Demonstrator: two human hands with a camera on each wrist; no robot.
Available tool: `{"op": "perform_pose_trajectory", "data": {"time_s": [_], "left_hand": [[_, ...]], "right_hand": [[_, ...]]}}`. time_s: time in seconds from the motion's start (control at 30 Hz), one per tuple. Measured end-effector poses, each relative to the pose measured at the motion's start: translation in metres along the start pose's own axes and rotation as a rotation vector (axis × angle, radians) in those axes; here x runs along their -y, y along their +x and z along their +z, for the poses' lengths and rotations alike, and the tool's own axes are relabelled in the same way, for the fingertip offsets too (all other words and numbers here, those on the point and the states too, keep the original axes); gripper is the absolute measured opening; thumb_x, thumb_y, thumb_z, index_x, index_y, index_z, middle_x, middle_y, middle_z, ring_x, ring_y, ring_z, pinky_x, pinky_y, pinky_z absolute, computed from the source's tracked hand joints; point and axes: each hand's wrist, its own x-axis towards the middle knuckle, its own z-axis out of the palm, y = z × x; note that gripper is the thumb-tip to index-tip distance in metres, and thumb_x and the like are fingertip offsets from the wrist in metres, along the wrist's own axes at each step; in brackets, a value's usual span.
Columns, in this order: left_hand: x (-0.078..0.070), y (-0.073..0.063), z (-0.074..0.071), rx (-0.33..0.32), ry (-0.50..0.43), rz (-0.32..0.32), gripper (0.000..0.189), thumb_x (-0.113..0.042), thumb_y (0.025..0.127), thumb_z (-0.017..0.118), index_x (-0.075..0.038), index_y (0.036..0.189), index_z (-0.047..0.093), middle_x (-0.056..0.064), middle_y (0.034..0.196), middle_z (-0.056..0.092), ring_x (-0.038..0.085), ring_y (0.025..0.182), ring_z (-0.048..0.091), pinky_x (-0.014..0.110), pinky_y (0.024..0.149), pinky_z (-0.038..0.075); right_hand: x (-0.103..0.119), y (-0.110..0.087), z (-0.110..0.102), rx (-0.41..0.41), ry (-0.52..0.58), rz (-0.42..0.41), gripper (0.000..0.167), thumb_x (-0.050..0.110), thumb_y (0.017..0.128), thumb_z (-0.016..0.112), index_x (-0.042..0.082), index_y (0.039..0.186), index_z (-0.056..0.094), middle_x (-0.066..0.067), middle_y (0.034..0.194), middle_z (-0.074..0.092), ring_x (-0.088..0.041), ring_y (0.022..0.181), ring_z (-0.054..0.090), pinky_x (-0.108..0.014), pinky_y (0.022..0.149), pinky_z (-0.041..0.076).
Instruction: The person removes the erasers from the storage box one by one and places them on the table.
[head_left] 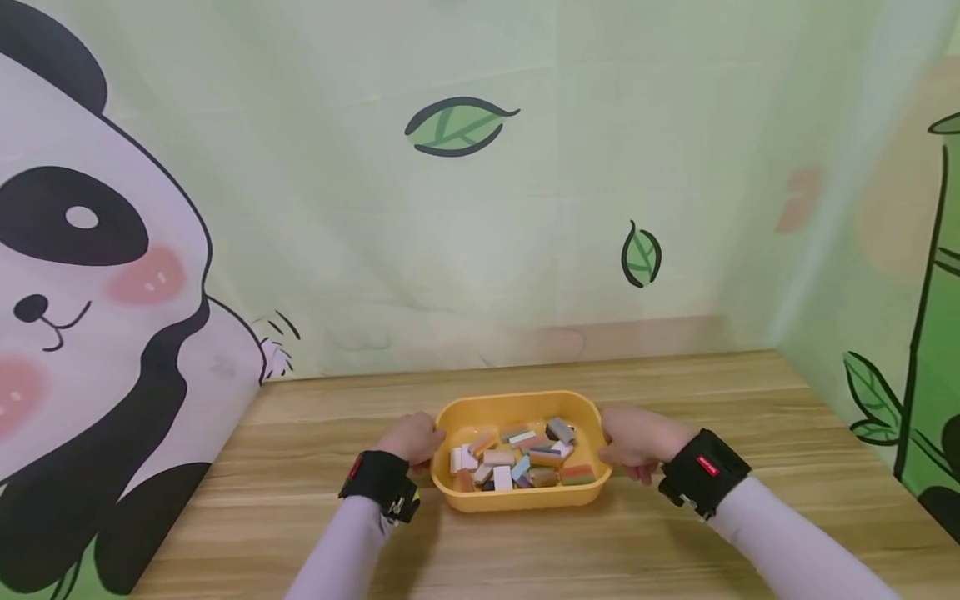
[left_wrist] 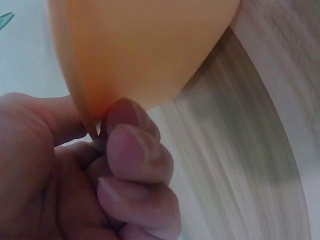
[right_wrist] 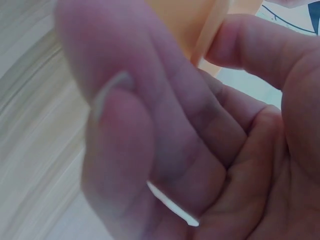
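A yellow plastic basin [head_left: 517, 500] with rounded corners is in the middle of the head view, with several small blocks [head_left: 502, 477] in white, grey, orange, tan and blue lying loose inside. My left hand [head_left: 411, 437] pinches the basin's left rim; the left wrist view shows the thumb on one side of the rim and curled fingers [left_wrist: 132, 152] under the other. At the opposite end, my right hand [head_left: 641, 437] grips the right rim between thumb [right_wrist: 250, 47] and fingers. Whether the basin's base touches the table is hard to tell.
Below the basin is a wood-grain table [head_left: 300, 467]. A pale green curtain [head_left: 487, 250] printed with leaves and a large panda [head_left: 97, 317] hangs behind and along both sides. Black bands [head_left: 378, 482] are strapped round both wrists.
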Motion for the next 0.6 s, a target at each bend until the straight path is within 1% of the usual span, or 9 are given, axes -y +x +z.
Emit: {"op": "perform_pose_trajectory", "data": {"time_s": [0.23, 0.4, 0.53, 0.6], "left_hand": [[-0.0029, 0.0003, 0.0046, -0.003, -0.02, -0.002, 0.037, -0.014, 0.098, 0.047, -0.007, 0.063, 0.054, 0.0, 0.046, 0.045, 0.012, 0.04, 0.043, 0.022, 0.042, 0.032], [-0.0031, 0.0002, 0.0049, 0.008, -0.036, -0.009, 0.034, -0.015, 0.098, 0.047, -0.006, 0.066, 0.054, 0.001, 0.049, 0.047, 0.013, 0.041, 0.044, 0.023, 0.042, 0.033], [-0.0018, 0.0017, 0.0048, 0.017, -0.069, -0.011, 0.031, -0.015, 0.099, 0.048, -0.002, 0.072, 0.058, 0.003, 0.054, 0.051, 0.015, 0.044, 0.048, 0.024, 0.044, 0.036], [-0.0006, 0.0036, 0.005, 0.014, -0.083, -0.004, 0.03, -0.015, 0.099, 0.048, 0.0, 0.076, 0.06, 0.003, 0.055, 0.052, 0.016, 0.045, 0.049, 0.024, 0.044, 0.038]], "right_hand": [[-0.0014, -0.0067, -0.0017, -0.006, -0.025, 0.016, 0.023, 0.009, 0.092, 0.06, 0.007, 0.07, 0.057, -0.006, 0.048, 0.058, -0.018, 0.037, 0.057, -0.022, 0.034, 0.036], [0.0, -0.008, -0.0014, -0.012, -0.022, 0.023, 0.022, 0.008, 0.092, 0.061, 0.007, 0.071, 0.057, -0.005, 0.048, 0.057, -0.017, 0.037, 0.056, -0.021, 0.035, 0.035], [-0.0007, -0.0074, -0.0009, -0.013, -0.016, 0.025, 0.022, 0.009, 0.092, 0.061, 0.007, 0.07, 0.057, -0.006, 0.049, 0.058, -0.017, 0.037, 0.056, -0.021, 0.035, 0.034], [-0.0016, -0.0066, -0.0014, -0.007, -0.004, 0.029, 0.019, 0.01, 0.092, 0.061, 0.008, 0.074, 0.057, -0.006, 0.051, 0.058, -0.017, 0.038, 0.055, -0.022, 0.036, 0.036]]}}
